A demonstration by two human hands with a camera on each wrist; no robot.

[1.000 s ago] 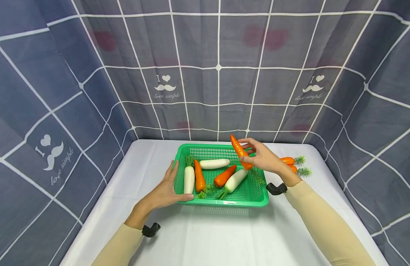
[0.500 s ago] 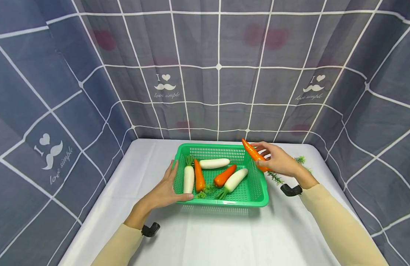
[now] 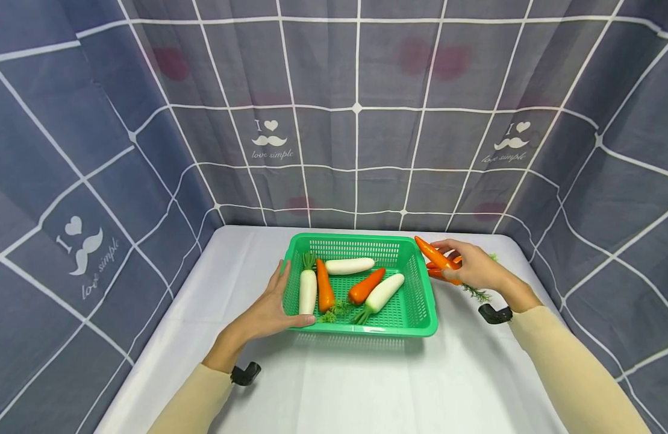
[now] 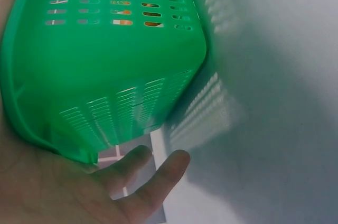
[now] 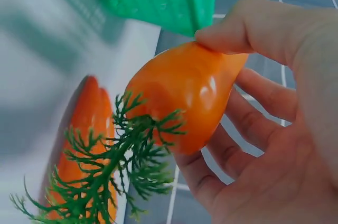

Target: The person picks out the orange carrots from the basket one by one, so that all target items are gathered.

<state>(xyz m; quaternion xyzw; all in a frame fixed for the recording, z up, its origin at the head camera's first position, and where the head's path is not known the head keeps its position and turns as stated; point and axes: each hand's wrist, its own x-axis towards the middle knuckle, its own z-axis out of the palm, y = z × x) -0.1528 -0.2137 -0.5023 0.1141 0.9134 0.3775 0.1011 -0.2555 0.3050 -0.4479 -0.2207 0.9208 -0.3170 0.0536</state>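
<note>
My right hand (image 3: 471, 263) pinches an orange carrot (image 3: 432, 252) with thumb and fingers, just beyond the right side of a green basket (image 3: 361, 331). In the right wrist view, the carrot's thick end (image 5: 182, 94) and feathery green top (image 5: 121, 152) face the camera. Below it, other carrots (image 5: 82, 155) lie on the table, partly hidden by the greens. My left hand (image 3: 265, 310) rests at the basket's front left corner, thumb on the front rim and fingers spread along the left side. Two of its fingers (image 4: 166, 176) show extended in the left wrist view.
Inside the basket lie three white radishes, one at the left (image 3: 308, 293), one at the back (image 3: 350, 266) and one at the right (image 3: 385, 293), plus two carrots (image 3: 324, 288). A white cloth (image 3: 355, 386) covers the table; grey checked curtains (image 3: 323, 138) stand around it.
My right hand has carried the carrot from above the basket's right part, out over its right side and lower towards the carrots on the table. The left hand has stayed on the basket.
</note>
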